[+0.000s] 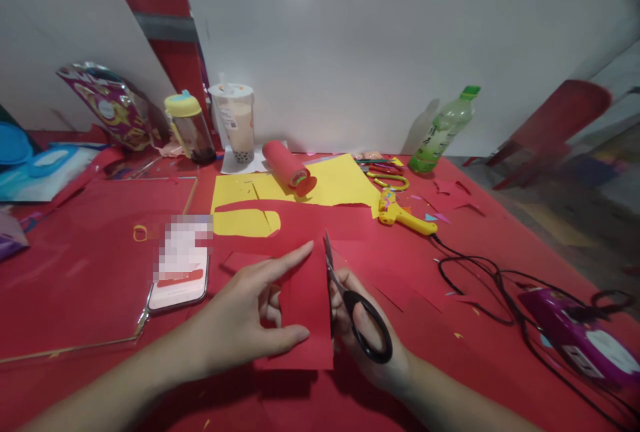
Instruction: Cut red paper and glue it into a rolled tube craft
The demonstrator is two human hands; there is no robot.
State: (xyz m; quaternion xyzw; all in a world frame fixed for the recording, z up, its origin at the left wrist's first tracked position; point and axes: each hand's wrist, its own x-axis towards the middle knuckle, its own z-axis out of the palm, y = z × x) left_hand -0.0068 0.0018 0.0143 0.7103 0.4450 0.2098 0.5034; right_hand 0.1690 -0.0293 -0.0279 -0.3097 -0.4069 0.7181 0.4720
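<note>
My left hand [250, 312] pinches a piece of red paper [307, 305] at its left edge, thumb under and forefinger stretched along the top. My right hand [360, 339] grips black-handled scissors [350, 299], fingers through the loops. The blades point up and away, running along the right edge of the red paper. Both hands hover just above the red table [90, 285] near its front.
A phone [180, 272] lies left of my hands. Yellow paper [300, 192], a red paper roll [287, 164], a yellow glue gun [400, 213] with black cable [480, 279], a purple device [575, 332], a green bottle [443, 129], two cups [235, 119] and bags stand behind.
</note>
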